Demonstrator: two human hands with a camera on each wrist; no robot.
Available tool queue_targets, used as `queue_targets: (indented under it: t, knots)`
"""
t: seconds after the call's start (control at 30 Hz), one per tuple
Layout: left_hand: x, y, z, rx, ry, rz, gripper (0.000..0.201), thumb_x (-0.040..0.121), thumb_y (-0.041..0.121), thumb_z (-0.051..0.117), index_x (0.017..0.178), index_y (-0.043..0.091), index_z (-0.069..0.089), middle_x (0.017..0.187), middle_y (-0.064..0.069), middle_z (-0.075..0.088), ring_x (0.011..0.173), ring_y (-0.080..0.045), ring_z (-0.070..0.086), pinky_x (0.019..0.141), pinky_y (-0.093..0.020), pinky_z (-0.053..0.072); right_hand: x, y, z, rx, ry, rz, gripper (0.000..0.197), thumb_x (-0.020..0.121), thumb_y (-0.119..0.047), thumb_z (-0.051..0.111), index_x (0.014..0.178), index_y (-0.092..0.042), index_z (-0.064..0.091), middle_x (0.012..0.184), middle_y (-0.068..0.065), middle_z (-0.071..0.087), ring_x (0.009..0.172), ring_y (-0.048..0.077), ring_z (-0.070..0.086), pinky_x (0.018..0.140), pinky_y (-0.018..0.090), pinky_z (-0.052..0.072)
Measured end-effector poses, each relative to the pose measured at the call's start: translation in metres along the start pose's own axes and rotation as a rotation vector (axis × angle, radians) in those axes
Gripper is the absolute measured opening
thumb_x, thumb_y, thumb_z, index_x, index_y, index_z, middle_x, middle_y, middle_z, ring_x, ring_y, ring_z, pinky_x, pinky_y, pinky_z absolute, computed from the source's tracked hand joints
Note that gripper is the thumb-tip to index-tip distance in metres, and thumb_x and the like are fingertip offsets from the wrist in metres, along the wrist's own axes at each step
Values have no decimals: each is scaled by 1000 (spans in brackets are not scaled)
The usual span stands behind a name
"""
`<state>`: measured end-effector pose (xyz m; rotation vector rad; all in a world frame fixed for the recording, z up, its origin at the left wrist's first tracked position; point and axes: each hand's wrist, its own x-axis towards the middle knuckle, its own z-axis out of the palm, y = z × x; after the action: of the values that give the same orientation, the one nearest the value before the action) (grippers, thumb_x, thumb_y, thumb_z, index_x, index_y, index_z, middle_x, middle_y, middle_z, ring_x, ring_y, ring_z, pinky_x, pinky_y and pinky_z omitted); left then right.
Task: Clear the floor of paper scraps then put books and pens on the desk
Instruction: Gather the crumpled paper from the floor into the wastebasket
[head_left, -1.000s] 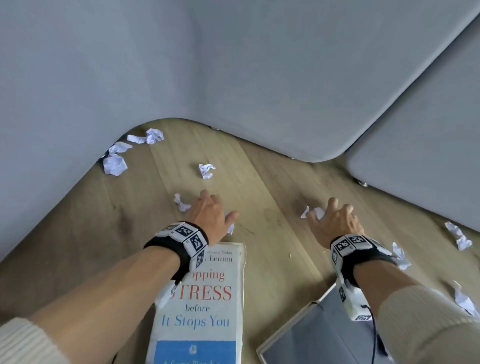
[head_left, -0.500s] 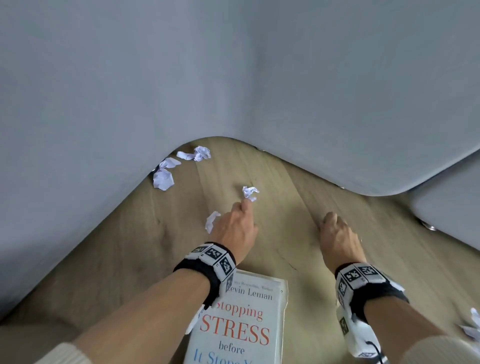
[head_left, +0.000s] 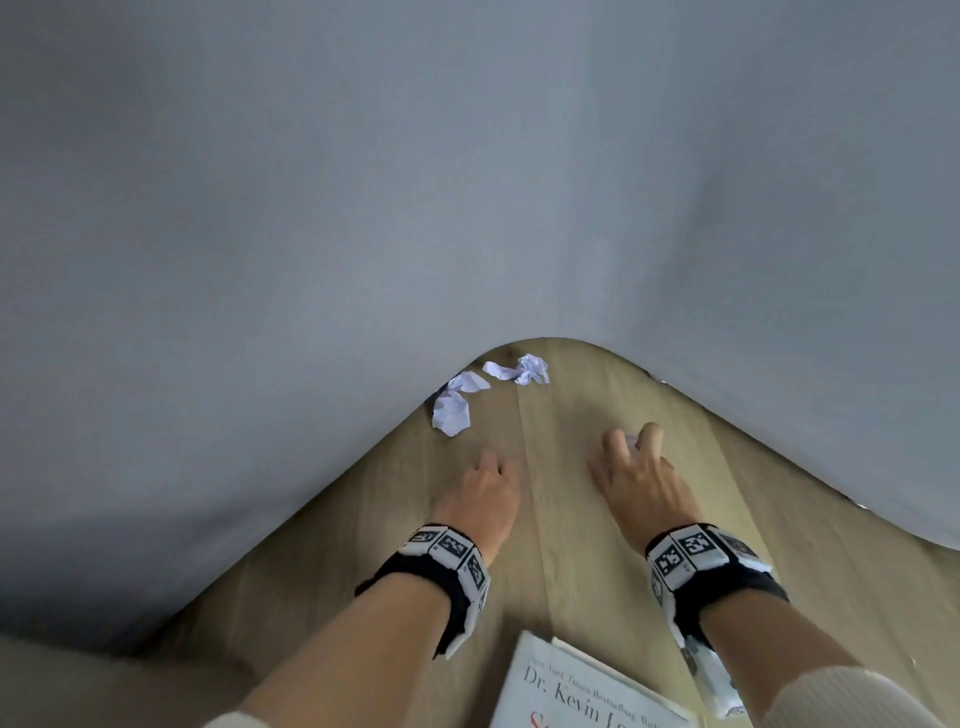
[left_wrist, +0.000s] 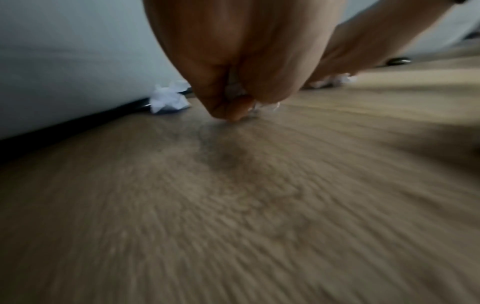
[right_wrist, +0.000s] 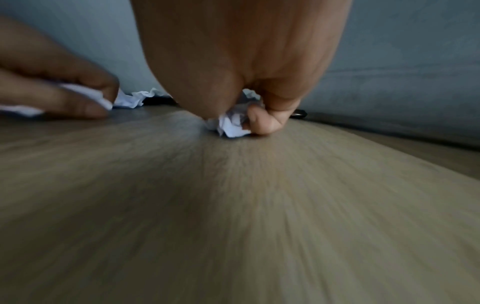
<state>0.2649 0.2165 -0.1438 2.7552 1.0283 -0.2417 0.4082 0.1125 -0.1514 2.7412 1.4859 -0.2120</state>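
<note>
On the wooden floor (head_left: 566, 525) my left hand (head_left: 491, 462) is curled, knuckles up. In the left wrist view its fingertips (left_wrist: 233, 111) pinch white paper scraps (left_wrist: 235, 90) just above the floor. My right hand (head_left: 631, 441) grips a crumpled scrap (right_wrist: 233, 124) against the floor, thumb and fingers (right_wrist: 267, 121) curled round it. Three loose scraps (head_left: 452, 410) (head_left: 470, 382) (head_left: 524, 370) lie ahead by the grey furniture. A white book (head_left: 576, 686) lies at the bottom edge, between my forearms.
Grey upholstered furniture (head_left: 363, 208) curves round the floor patch on the left, front and right, its base close to the loose scraps. A small dark metal foot (left_wrist: 397, 61) shows under it. Bare wooden floor runs back toward me.
Both hands have moved forward toward the grey furniture. The two scraps that lay mid-floor are no longer loose; my left hand pinches paper and my right hand has closed on one.
</note>
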Motion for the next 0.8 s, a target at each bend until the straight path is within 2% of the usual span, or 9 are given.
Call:
queue_targets:
  t: [0.03,0.1,0.17,0.23,0.33,0.43,0.53,0.63,0.8]
  knots:
    - [5,-7,-2,-88,57,-54,41,46,-7,81,74,8,55,70,-10,53,35,-15,29,33,-21,15,5,-1,-1,-50,10,-15,13,83,-10,69,88,-6,57,85,14,49,47,28,56,36,26,26]
    - [15,-27,0,-279,82,-180,31,72,1,71,94,6,49,87,-16,53,47,-24,44,40,-27,36,13,-7,-6,-66,-42,-28,13,90,-1,50,102,-6,50,96,12,47,55,26,61,42,30,28]
    - [22,-42,-3,-280,176,-225,37,102,28,30,129,5,37,117,-22,43,102,-36,53,82,-40,45,24,-12,-10,-69,-57,-43,25,92,3,36,113,-10,43,105,9,44,56,20,54,44,27,26]
    - [23,-50,0,-306,209,-213,46,102,22,27,147,12,27,139,-20,33,119,-37,43,95,-42,42,40,-22,-20,-54,-25,-49,30,91,1,38,118,-12,43,104,7,44,46,12,31,40,25,16]
    - [22,-56,8,-256,226,-158,81,85,-9,45,153,24,15,143,-16,23,104,-36,47,78,-38,48,71,-42,-26,-51,12,-71,45,92,-1,40,135,-13,35,106,7,44,46,12,26,39,23,14]
    - [26,-58,12,-77,109,-147,76,89,-4,40,152,23,9,141,-14,24,104,-32,44,77,-37,46,91,-62,-34,-15,19,-74,60,93,-2,34,148,-17,17,116,12,40,53,18,43,42,25,29]
    - [26,-55,6,-18,175,-140,59,79,-4,59,135,8,46,126,-12,44,88,-29,52,58,-30,46,97,-75,-26,2,6,-140,69,92,-1,34,153,-21,7,134,18,30,79,29,64,59,33,50]
    - [26,-55,4,7,196,-90,35,60,-3,64,93,9,70,91,-8,60,59,-23,53,36,-21,32,98,-79,-11,-21,-48,-179,54,95,-4,32,147,-15,25,139,17,29,88,29,65,69,35,54]
    - [24,-56,3,-68,159,-83,16,80,0,61,93,10,61,95,-8,52,72,-27,53,42,-28,40,82,-66,0,-94,79,-311,45,86,1,48,130,-4,52,109,17,56,67,20,62,50,25,51]
